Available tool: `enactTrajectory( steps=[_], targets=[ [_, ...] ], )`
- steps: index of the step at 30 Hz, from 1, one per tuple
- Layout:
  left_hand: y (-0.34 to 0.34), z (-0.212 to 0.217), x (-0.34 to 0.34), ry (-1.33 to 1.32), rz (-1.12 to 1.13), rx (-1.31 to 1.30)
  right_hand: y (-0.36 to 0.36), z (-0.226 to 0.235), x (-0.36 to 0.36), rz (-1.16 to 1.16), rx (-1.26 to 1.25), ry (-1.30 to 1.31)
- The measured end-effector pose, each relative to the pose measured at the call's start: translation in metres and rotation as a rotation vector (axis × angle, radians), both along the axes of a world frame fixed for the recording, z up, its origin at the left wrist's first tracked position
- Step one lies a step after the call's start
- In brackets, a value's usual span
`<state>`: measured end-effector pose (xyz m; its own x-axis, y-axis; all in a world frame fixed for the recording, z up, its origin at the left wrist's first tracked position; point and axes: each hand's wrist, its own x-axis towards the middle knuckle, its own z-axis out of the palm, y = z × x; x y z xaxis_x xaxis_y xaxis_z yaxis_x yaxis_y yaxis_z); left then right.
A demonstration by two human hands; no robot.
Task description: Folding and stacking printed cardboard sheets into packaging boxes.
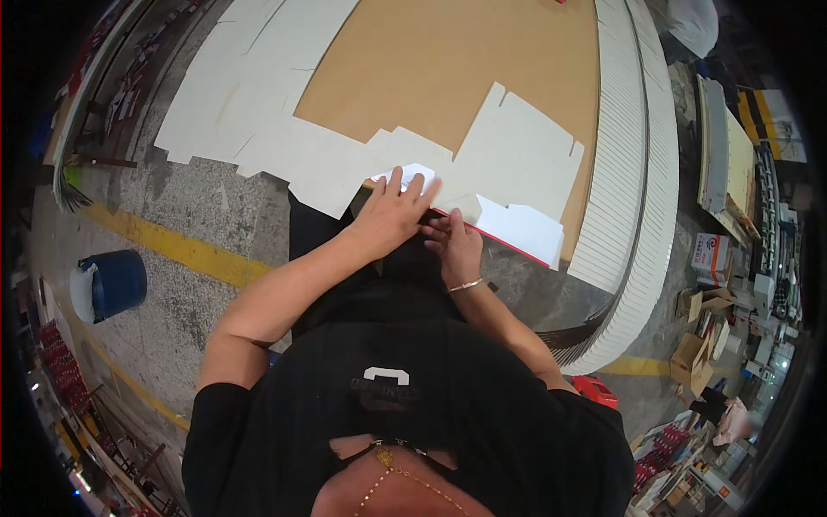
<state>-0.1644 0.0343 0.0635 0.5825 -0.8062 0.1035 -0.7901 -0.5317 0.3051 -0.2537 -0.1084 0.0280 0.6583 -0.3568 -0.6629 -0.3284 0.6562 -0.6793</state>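
Spread and unclosed, the fingers of the left hand [392,215] rest palm down on a bright white, folded-looking piece of card [422,171] at the near edge of the work surface, while the right hand [457,250] sits just beside it, palm turned inward, fingers curled and thumb up against a thin, straight red edge strip [515,246]; whether it pinches that strip or only touches it, I cannot tell. Both elbows are bent: the left forearm slants up from the lower left with the wrist nearly straight, the right slants up from the lower right, with one slim, light metal bracelet [466,285] at the wrist. Bright white card shows in two places, under the left hand and to the right as a notched flap [521,228] along the red strip; whether they are one piece cannot be made out. Around them lies off-white, die-cut cardboard [517,155], a wide area at left and a slotted panel at right, over one flat tan board [439,69]. Beyond its right side curves one long row of thin white slats [616,172]. Farther out on the floor stand one round dark-blue bucket [121,283] at left, and at right one red object [594,391], one white-and-orange carton [711,260] and at least two open brown cartons [692,358].
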Motion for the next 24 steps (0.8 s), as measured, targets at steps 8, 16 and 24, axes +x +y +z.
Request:
enactTrajectory(
  steps=[8, 16, 24],
  targets=[
    [-0.01, -0.019, 0.019, 0.221, -0.17, -0.226, -0.022, 0.011, 0.034, 0.0, -1.744, -0.282],
    [-0.022, 0.075, -0.002, -0.021, -0.124, 0.215, -0.073, 0.044, 0.056, 0.978, -2.103, -0.127],
    [0.064, 0.017, 0.054, -0.344, 0.274, 0.36, -0.062, 0.012, 0.101, 1.044, -2.072, -0.538]
  ],
)
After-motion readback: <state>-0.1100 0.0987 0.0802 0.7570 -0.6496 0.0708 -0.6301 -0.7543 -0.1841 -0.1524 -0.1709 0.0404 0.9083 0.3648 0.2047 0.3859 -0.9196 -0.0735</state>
